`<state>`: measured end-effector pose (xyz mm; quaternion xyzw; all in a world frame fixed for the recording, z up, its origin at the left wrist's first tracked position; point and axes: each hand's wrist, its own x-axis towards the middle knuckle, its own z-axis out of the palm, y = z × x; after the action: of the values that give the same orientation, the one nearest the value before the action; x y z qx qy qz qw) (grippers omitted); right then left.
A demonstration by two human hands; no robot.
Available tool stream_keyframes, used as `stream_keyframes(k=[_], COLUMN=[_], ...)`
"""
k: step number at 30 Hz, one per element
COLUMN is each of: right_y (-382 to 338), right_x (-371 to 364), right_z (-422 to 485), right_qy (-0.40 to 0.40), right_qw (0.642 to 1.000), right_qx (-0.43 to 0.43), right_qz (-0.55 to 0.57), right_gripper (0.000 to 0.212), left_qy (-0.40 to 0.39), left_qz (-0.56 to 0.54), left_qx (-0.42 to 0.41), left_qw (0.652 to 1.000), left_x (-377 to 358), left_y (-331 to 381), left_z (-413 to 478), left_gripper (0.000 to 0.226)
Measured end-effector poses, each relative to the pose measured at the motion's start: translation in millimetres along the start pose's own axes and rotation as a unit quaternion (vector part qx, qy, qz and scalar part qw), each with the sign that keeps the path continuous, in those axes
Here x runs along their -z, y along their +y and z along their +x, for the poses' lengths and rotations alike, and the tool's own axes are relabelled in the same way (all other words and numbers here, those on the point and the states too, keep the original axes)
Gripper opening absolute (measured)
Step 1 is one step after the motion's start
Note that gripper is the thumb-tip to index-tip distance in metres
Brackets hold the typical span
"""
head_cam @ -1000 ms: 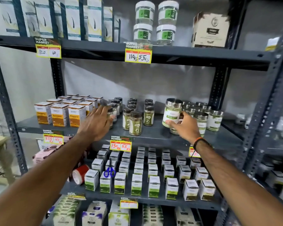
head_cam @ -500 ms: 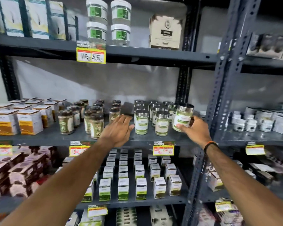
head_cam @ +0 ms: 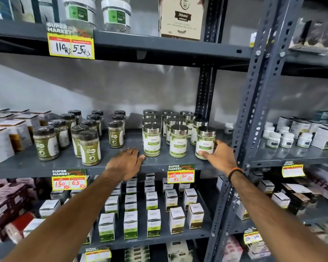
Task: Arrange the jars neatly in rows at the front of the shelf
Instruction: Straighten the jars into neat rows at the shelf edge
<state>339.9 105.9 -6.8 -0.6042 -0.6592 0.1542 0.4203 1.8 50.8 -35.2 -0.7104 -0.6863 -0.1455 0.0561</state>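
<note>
Silver-lidded jars with green-and-white labels stand in rows on the grey middle shelf (head_cam: 159, 163). My right hand (head_cam: 219, 156) grips the front right jar (head_cam: 205, 141), which stands on the shelf near its front edge. Two matching jars (head_cam: 151, 139) (head_cam: 178, 140) stand to its left in the front row, with more behind. My left hand (head_cam: 125, 162) rests flat on the shelf's front edge, fingers apart, its fingertips close to the left front jar and holding nothing. Dark-lidded jars of brownish-green powder (head_cam: 90, 147) stand further left, loosely spaced.
White-and-orange boxes (head_cam: 0, 144) fill the shelf's left end. A perforated steel upright (head_cam: 254, 110) stands just right of my right hand. Small white tubs (head_cam: 286, 138) sit on the neighbouring rack. Small boxes (head_cam: 151, 222) fill the shelf below; price tags (head_cam: 181, 173) hang on the edge.
The view has swung right and closer. My right hand has brought the tilted silver-lidded jar down upright into the front row. My left hand has left the dark-lidded jars and settled on the shelf edge.
</note>
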Motion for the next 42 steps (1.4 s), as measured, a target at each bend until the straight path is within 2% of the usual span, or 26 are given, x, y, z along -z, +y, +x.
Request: stream_keyframes(k=[6,12,16,23,30,42], right_y=[4.7,9.0,4.3,0.6,0.1,1.9], right_x=[-5.6,-8.3,-12.7,-17.2,-24.7,-28.4], right_z=[3.7,-7.3,-7.1,-0.2,1.2,0.9], right_qy=[0.003,0.017,0.045,0.022,0.037,0.045], right_qw=[1.000,1.000,0.999,0.999,0.999,0.998], right_qx=[0.000,-0.001,-0.004,-0.023,-0.027,-0.041], right_qz=[-0.017,-0.001,-0.013,-0.022,-0.009,0.016], right_gripper=[0.049,0.079,0.073,0.065,0.050,0.052], left_qy=[-0.003,0.012,0.017,0.031,0.029,0.021], left_qz=[-0.003,0.003,0.004,0.023,0.021,0.029], left_qx=[-0.011,-0.007,-0.009,-0.011,-0.002,0.003], left_qw=[1.000,1.000,1.000,0.999,0.999,0.999], left_x=[-2.7,-6.6,-5.8,-5.9,-6.2,-8.0], left_y=[-6.0,-16.0,-14.7,-13.2,-10.9,-11.8], left_z=[2.8,2.4,2.1,-1.2,-1.7,-1.3], left_gripper=[0.062,0.068,0.072,0.074,0.072,0.074])
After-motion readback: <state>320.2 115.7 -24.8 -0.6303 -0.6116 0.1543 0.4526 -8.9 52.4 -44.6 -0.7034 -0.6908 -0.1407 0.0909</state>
